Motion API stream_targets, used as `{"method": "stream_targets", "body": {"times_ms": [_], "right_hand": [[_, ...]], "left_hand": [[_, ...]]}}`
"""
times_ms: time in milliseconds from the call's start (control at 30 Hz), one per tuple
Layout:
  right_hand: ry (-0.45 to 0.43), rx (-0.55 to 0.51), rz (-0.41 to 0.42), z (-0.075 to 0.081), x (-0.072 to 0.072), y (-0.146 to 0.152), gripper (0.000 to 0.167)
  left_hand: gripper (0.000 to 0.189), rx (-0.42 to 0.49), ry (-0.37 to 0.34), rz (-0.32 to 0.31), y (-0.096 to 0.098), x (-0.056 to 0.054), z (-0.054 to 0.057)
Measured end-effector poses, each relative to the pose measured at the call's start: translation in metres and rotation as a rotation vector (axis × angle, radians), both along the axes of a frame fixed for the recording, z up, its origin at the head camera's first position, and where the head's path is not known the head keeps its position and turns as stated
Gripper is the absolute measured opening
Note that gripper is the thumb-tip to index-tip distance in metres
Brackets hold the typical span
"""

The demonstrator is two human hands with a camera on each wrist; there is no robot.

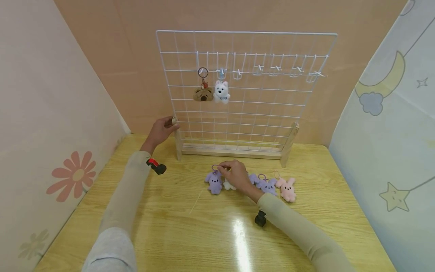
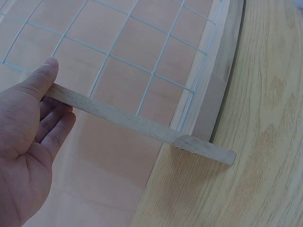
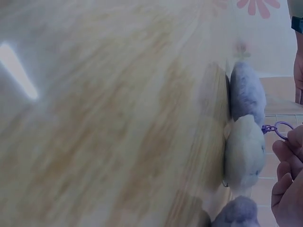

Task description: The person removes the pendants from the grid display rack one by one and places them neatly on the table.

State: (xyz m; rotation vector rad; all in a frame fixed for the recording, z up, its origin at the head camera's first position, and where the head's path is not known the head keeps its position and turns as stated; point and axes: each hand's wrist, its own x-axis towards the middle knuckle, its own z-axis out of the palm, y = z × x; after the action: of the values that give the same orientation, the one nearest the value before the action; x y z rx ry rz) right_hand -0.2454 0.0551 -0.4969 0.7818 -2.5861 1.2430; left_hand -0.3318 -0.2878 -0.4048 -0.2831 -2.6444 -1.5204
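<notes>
At the left end of the wire grid rack [image 1: 238, 111], my left hand [image 1: 163, 130] grips the top of the wooden side post [image 2: 118, 118], thumb on one side and fingers behind. My right hand [image 1: 236, 175] is low over the row of plush keychains, its fingertips pinching the purple ring [image 3: 284, 128] of the leftmost purple plush keychain [image 1: 215, 183]. That plush rests on the table. Beside it a white plush keychain [image 3: 245, 152] is partly covered by my right hand in the head view.
Right of my hand lie purple plush keychains [image 1: 267, 187] and a pink one [image 1: 288, 189]. A brown bear-head keychain [image 1: 203, 94] and a white dog keychain [image 1: 222, 92] hang from the grid's left hooks. More white hooks [image 1: 276, 68] line the grid rightward.
</notes>
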Motion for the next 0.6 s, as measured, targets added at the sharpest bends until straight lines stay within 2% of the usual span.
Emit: {"method": "stream_targets", "body": {"times_ms": [367,600], "right_hand": [[-0.03,0.031,-0.018,-0.0053,-0.0048,0.0005,0.017],[-0.038,0.089,-0.018,-0.006,-0.0054,-0.0007,0.014]], "left_hand": [[0.061,-0.009,0.03,-0.005,-0.0008,-0.003,-0.0027],[0.061,-0.006,0.016,-0.008,-0.0006,-0.0016,-0.0018]]}}
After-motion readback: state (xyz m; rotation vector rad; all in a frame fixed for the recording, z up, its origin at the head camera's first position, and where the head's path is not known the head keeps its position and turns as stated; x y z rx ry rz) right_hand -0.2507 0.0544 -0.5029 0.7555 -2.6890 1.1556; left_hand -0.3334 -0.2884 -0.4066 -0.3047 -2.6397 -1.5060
